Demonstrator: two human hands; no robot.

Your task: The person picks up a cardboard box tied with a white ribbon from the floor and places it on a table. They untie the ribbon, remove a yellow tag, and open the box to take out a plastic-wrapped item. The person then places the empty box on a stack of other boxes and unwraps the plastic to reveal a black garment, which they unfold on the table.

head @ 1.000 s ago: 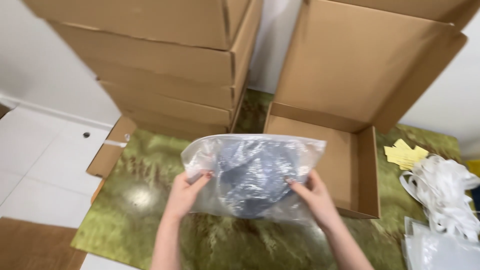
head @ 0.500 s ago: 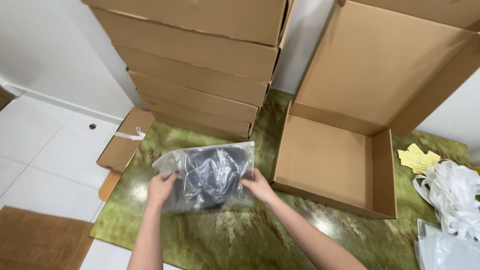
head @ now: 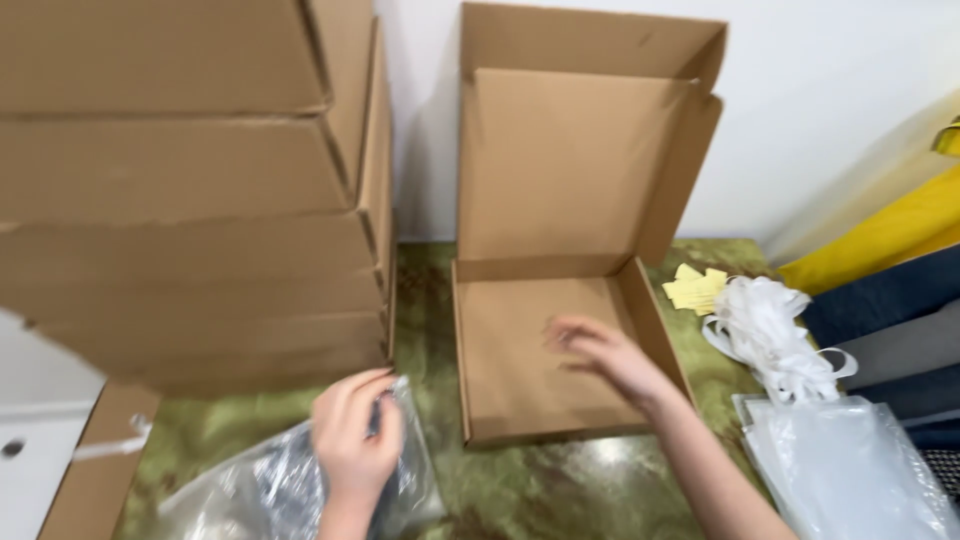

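Observation:
My left hand (head: 355, 435) grips the top edge of a clear plastic bag (head: 270, 490) with a dark folded garment inside, low at the left over the green marbled table (head: 520, 490). My right hand (head: 600, 355) hovers blurred and empty, fingers apart, over the floor of an open flat cardboard box (head: 540, 350). That box stands with its lid (head: 570, 160) raised against the white wall.
A tall stack of flat cardboard boxes (head: 190, 190) fills the left. Right of the open box lie yellow paper tags (head: 695, 288), a bundle of white plastic strips (head: 775, 335) and clear empty bags (head: 850, 465). Folded yellow, blue and grey fabric (head: 890, 290) sits at the far right.
My right hand has let go of the bag and moved right over the open box. The left hand keeps the bag, now lower left. The view has shifted closer and rightward.

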